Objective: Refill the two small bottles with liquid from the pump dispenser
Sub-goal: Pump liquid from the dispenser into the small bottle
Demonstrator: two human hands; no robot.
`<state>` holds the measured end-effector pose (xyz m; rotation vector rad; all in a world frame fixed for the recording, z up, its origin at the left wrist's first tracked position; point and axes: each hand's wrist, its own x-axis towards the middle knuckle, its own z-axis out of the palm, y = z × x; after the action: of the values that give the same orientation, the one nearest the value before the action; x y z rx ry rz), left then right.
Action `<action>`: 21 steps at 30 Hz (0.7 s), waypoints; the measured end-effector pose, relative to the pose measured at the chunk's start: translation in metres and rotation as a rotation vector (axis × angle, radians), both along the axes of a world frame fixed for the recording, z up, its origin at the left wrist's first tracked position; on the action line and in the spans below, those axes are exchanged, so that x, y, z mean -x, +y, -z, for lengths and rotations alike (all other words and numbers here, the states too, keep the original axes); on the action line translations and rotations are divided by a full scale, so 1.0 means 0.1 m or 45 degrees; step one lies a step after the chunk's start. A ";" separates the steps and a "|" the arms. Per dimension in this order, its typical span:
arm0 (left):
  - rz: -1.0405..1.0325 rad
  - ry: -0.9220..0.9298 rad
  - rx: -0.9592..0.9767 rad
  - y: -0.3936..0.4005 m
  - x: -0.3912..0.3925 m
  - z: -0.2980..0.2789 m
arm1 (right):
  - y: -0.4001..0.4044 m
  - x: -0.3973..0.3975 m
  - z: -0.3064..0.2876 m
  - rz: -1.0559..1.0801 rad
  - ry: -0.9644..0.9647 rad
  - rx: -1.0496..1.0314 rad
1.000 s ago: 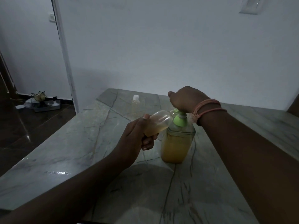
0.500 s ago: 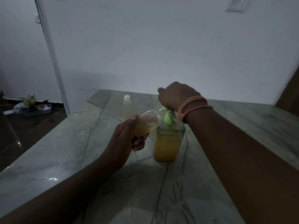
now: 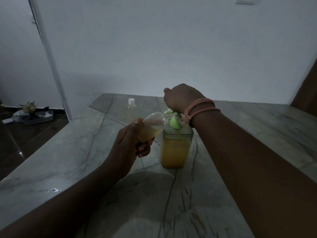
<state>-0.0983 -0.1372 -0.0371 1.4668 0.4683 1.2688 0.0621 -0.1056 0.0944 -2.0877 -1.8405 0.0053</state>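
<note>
A clear pump dispenser [image 3: 175, 152] with amber liquid and a green pump top stands on the marble table [image 3: 85, 143]. My right hand [image 3: 181, 97] sits curled over the pump head, pressing down on it; the head itself is mostly hidden beneath it. My left hand [image 3: 130, 143] grips a small clear bottle [image 3: 152, 126], tilted with its mouth at the green spout and partly filled with amber liquid. A second small bottle [image 3: 132, 109] with a white cap stands upright further back on the table.
The table's left edge drops to a dark floor, where a tray of small items [image 3: 32, 114] lies by the wall. A white wall [image 3: 171, 48] rises behind the table. A dark panel [image 3: 307, 93] stands at the right.
The hands and bottles keep their pose; only the camera view has shifted slightly. The liquid level in the held bottle looks about the same.
</note>
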 end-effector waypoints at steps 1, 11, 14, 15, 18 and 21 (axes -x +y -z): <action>-0.004 0.004 0.000 0.00 0.00 0.00 | -0.01 0.00 0.02 -0.010 -0.001 -0.017; -0.020 -0.006 0.009 -0.01 0.00 -0.01 | 0.05 -0.02 0.01 0.135 -0.047 -0.106; -0.009 -0.012 0.002 0.01 0.01 0.01 | 0.11 -0.01 0.06 0.027 -0.062 0.005; -0.003 -0.012 -0.001 0.02 0.00 0.02 | 0.10 -0.01 0.07 0.024 -0.037 0.031; -0.014 -0.015 0.009 0.02 0.00 0.02 | 0.08 -0.03 0.08 0.025 -0.004 0.056; -0.027 0.001 0.012 0.00 0.00 0.01 | 0.05 -0.01 0.03 0.041 -0.006 0.052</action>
<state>-0.0980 -0.1373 -0.0376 1.4579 0.4905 1.2813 0.0632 -0.1003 0.0911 -2.1465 -1.8244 0.0299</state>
